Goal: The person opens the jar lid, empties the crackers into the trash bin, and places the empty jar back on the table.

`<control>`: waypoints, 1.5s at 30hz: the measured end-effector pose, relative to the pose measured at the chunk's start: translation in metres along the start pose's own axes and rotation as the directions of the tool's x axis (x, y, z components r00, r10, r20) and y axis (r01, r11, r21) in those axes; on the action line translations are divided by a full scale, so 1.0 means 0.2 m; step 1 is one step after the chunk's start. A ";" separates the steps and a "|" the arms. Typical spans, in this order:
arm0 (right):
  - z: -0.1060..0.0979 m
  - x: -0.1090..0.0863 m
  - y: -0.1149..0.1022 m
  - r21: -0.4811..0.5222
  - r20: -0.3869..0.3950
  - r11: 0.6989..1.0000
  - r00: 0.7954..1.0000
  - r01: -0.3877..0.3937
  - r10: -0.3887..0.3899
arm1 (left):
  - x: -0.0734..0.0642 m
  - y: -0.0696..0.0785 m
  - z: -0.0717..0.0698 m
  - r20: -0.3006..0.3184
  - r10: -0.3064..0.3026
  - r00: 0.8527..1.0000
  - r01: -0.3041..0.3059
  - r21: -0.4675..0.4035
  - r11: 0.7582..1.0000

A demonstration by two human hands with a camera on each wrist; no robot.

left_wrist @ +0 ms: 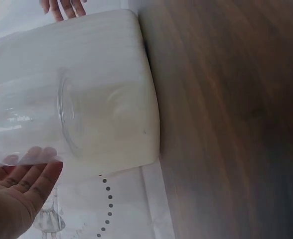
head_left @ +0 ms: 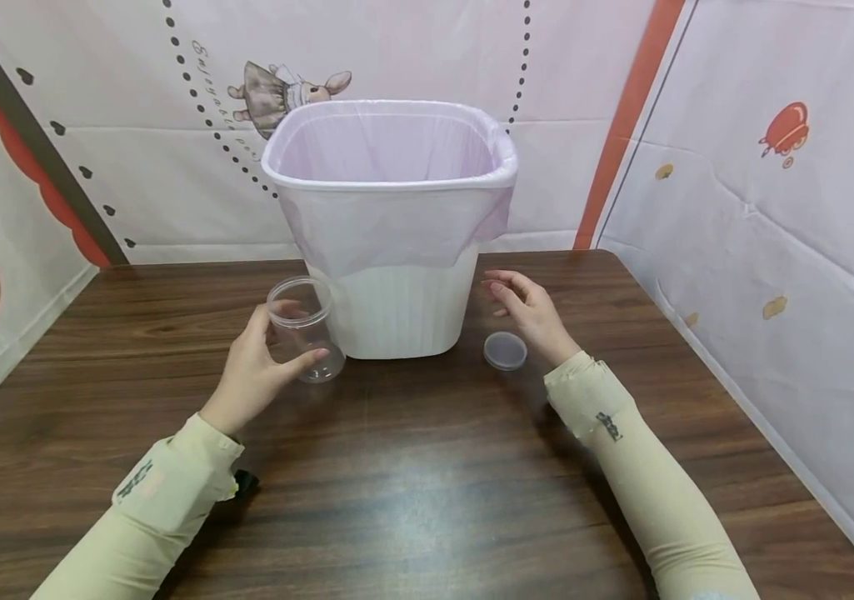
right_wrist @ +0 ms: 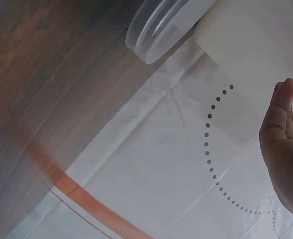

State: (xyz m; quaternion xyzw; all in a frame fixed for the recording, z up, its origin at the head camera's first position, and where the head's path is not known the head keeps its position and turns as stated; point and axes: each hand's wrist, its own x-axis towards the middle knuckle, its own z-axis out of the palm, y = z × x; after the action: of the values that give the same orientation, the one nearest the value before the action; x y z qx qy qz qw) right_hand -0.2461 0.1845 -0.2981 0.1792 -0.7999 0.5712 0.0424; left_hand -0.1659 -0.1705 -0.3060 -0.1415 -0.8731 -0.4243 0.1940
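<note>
My left hand [head_left: 250, 371] grips a clear plastic jar [head_left: 307, 329] with no lid on, its fingers behind the wall and its thumb across the front. In the left wrist view the jar [left_wrist: 32, 117] lies between thumb and fingers, overlapping the white bin. My right hand [head_left: 535, 317] holds nothing, its fingers loosely bent beside the bin. Just below that hand, a round translucent lid [head_left: 505, 351] lies on the table. The lid [right_wrist: 159, 30] shows at the top of the right wrist view, apart from the right hand [right_wrist: 286, 144].
A white bin [head_left: 404, 308] with a pale purple liner [head_left: 389, 221] folded over its rim stands at the back middle of the brown wooden table [head_left: 404, 492]. Printed cloth [head_left: 584, 67] hangs behind and at both sides.
</note>
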 end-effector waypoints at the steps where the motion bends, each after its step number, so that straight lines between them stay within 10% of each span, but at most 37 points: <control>1: 0.00 0.00 0.00 0.000 0.003 1.000 1.000 0.000 0.000 | 0.00 0.00 0.00 0.005 0.006 1.000 -0.006 -0.007 1.000; 45: 0.07 -0.01 0.02 -0.094 0.063 0.996 0.998 -0.002 0.008 | -0.05 0.07 0.13 0.296 0.061 0.953 -0.038 -0.084 0.996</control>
State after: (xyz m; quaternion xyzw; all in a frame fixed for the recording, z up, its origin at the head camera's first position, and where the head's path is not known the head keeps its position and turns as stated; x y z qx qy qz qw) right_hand -0.2429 0.1739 -0.3068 0.1930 -0.8273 0.5270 0.0243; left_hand -0.1559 -0.1428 -0.3154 -0.2331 -0.8715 -0.4265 0.0651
